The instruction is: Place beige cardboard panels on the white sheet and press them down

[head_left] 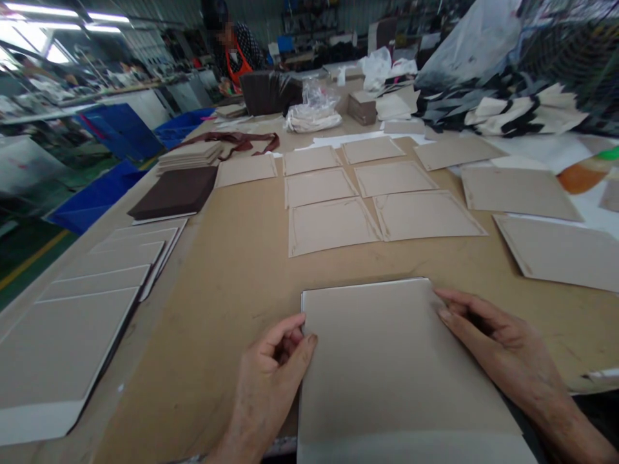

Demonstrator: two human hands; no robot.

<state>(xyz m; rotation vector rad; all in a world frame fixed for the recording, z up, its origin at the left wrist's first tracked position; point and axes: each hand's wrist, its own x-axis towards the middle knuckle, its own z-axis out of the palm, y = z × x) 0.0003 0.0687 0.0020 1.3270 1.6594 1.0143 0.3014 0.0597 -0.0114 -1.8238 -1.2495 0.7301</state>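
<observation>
A large beige panel point(377, 361) with a paler strip along its near end lies in front of me, its near edge running out of view. My left hand point(275, 374) pinches its left edge, thumb on top and fingers at the side. On the opposite edge, close to the far right corner, my right hand point(498, 348) grips the panel between thumb and forefinger. A thin dark layer shows along the panel's far edge. Beyond it, smaller beige panels point(333, 222) with brownish smears along their borders are laid out in rows.
Overlapping beige panels point(82, 341) lie along the table's left side, with a dark brown stack point(174, 192) behind them. Larger panels point(561, 251) rest at right. Blue bins point(97, 193) stand left of the table. Across it, a person in a red apron point(238, 61) is near wrapped brown stacks point(271, 90).
</observation>
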